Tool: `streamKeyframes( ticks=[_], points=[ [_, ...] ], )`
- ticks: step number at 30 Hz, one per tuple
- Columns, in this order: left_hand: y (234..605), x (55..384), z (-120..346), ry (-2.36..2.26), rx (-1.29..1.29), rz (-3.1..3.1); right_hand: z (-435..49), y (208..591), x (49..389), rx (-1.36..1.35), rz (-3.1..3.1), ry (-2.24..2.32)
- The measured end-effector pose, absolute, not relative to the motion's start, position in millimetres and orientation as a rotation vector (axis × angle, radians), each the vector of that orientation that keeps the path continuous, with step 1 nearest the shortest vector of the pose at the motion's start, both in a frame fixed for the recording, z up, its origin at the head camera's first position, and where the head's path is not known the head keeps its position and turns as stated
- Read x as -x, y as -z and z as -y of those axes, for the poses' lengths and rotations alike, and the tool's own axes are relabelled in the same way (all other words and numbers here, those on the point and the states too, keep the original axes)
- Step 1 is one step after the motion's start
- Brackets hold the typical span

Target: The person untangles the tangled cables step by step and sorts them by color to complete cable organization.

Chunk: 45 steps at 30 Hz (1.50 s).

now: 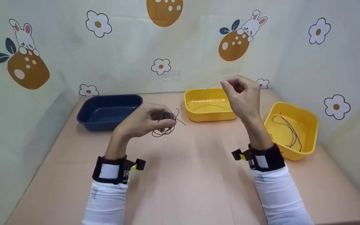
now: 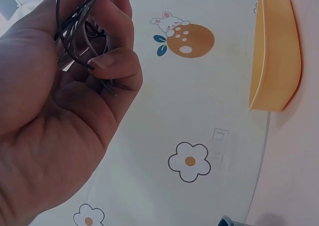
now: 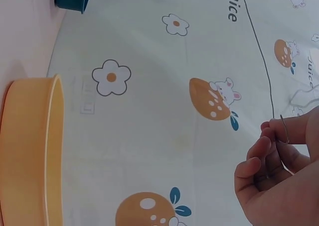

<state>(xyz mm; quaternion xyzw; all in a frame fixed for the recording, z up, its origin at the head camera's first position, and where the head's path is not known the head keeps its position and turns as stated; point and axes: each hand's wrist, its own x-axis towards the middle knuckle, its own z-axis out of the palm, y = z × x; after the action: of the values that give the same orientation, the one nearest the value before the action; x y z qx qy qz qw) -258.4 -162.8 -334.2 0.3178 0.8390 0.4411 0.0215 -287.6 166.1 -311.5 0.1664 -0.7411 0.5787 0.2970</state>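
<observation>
My left hand (image 1: 142,121) grips a tangled bundle of thin dark wires (image 1: 163,120), with loops hanging below the thumb and loose ends sticking out to the right. In the left wrist view the fingers curl round the bundle (image 2: 82,29). Higher up and to the right, my right hand (image 1: 244,97) pinches the end of one thin strand between thumb and fingertips. That strand (image 3: 261,52) runs taut from the pinch toward the left hand. A short bent end of it shows beside the right thumb in the right wrist view.
A dark blue tub (image 1: 87,118) stands at the back left. At the back middle is a yellow tub (image 1: 211,117) with a few thin strands inside. Another yellow tub (image 1: 311,134), at the right, holds several dark wires (image 1: 292,132). A patterned cloth wall (image 1: 130,62) stands behind the table.
</observation>
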Motion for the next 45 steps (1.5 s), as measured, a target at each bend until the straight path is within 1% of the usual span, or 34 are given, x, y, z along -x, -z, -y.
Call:
streamKeyframes(
  ticks=[10, 16, 24, 29, 36, 41, 45],
  points=[
    [333, 258, 168, -1.418, -0.976, -2.592, -167, 311, 289, -0.319, 1.915, -1.555],
    [332, 258, 173, -1.417, -0.984, -2.588, -177, 308, 290, -0.215, 1.899, -1.566],
    [332, 259, 182, -1.482, -0.872, -2.676, -189, 309, 298, -0.069, 1.970, -1.655],
    [333, 259, 182, -1.612, -0.822, -2.676, -193, 320, 312, 0.007, 2.074, -1.654],
    [336, 261, 177, -1.864, -0.785, -2.562, -196, 336, 347, 0.079, 2.301, -1.573],
    [334, 262, 177, -1.897, -0.802, -2.567, -193, 340, 369, 0.083, 2.436, -1.495],
    [334, 262, 176, -1.895, -0.804, -2.581, -190, 346, 379, 0.069, 2.492, -1.507]
  ],
)
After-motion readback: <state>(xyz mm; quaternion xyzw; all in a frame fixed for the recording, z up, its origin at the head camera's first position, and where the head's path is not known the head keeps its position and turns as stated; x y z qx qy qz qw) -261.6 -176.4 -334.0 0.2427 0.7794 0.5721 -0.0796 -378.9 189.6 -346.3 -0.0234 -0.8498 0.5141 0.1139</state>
